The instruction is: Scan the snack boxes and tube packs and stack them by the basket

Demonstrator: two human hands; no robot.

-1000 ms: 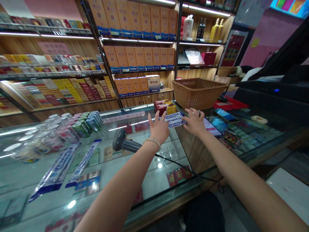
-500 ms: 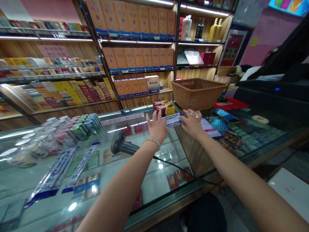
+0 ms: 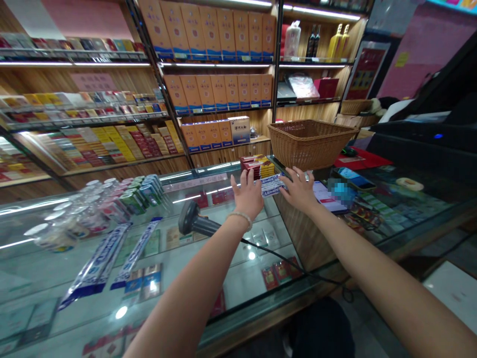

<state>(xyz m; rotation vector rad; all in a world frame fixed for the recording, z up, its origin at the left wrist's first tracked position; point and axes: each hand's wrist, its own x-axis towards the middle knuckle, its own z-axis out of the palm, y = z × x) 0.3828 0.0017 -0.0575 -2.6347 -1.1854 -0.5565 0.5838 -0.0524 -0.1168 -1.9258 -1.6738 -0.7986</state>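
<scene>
On the far side of the glass counter [image 3: 238,308], several long blue-and-white packets [image 3: 273,185] lie side by side between my hands. My left hand [image 3: 248,196], with a beaded bracelet on its wrist, is at their left end, palm down, fingers spread. At the right end rests my right hand [image 3: 299,190], fingers apart and slightly bent over the packets' tips. Both hands seem to touch the packets; the undersides of the fingers are hidden. Just behind stands a stack of red and yellow small boxes [image 3: 257,165]. A handheld barcode scanner [image 3: 197,221] lies left of my left forearm.
More blue-and-white packets [image 3: 99,261] lie at the left, before rows of lidded tubs and small packs [image 3: 130,199]. A wicker basket [image 3: 311,144] stands behind my right hand. A lit phone [image 3: 328,196] lies to its right. The scanner's cable [image 3: 283,258] crosses the counter.
The camera view has shifted slightly, so everything sits a little further right. My hands stay at the two ends of the packets, with hardly any movement.
</scene>
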